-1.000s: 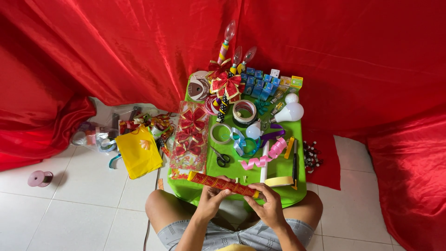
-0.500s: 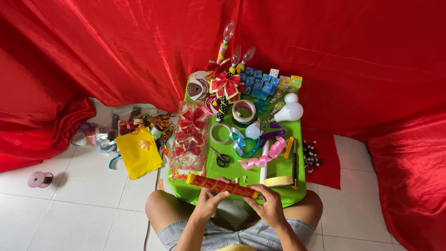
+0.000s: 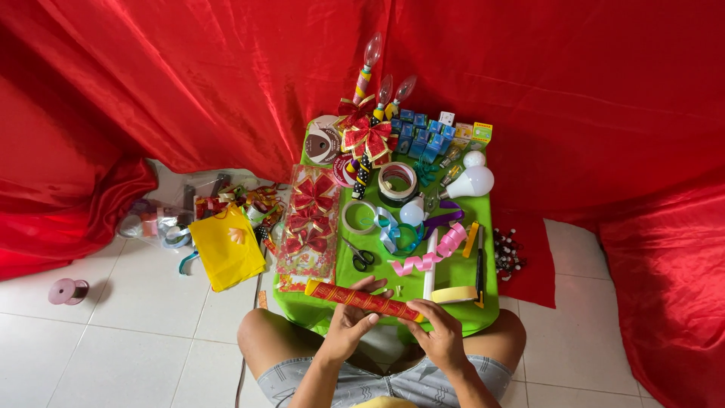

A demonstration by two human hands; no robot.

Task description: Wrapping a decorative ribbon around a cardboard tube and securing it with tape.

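Observation:
A long red and gold patterned tube (image 3: 355, 298) with a yellow end lies across the near edge of the green table (image 3: 487, 249). My left hand (image 3: 349, 323) grips it from below near its middle. My right hand (image 3: 438, 332) holds its right end. Just beyond my hands lie black scissors (image 3: 361, 257), a pink curled ribbon (image 3: 430, 257), a white rod (image 3: 430, 264) and a roll of beige tape (image 3: 453, 295).
The table also carries red bows in a clear pack (image 3: 310, 219), tape rolls (image 3: 397, 181), white bulbs (image 3: 471, 181) and blue boxes (image 3: 420, 136). A yellow bag (image 3: 225, 248) and a pink spool (image 3: 65, 290) lie on the tiled floor at left. Red cloth hangs all around.

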